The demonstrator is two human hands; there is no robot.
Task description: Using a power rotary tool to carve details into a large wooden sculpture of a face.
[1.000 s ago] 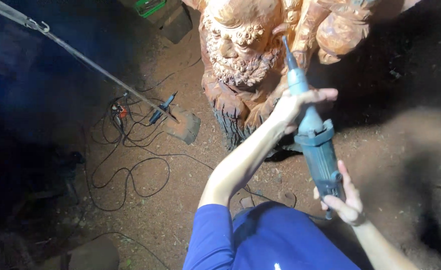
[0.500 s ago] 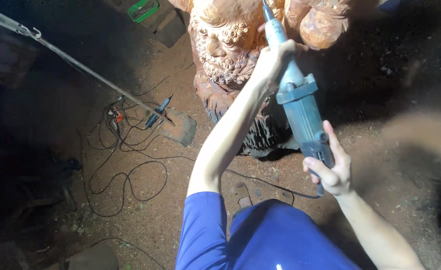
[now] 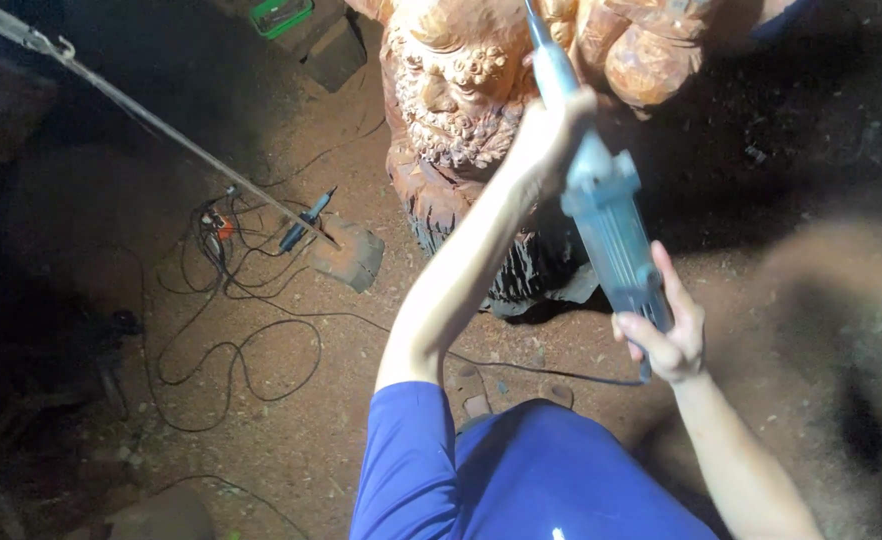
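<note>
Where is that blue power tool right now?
In the head view, the blue power tool is right of centre, held by the left hand near its nose and the right hand at its rear, against the wooden carving.

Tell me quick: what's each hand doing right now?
Left hand: closed around the front neck of the long blue-grey power carving tool.
Right hand: closed on the same tool's rear end.

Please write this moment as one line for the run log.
left hand: grips front of power grinder | right hand: holds its rear | tip: at wooden carving | cables: on dirt floor
</note>
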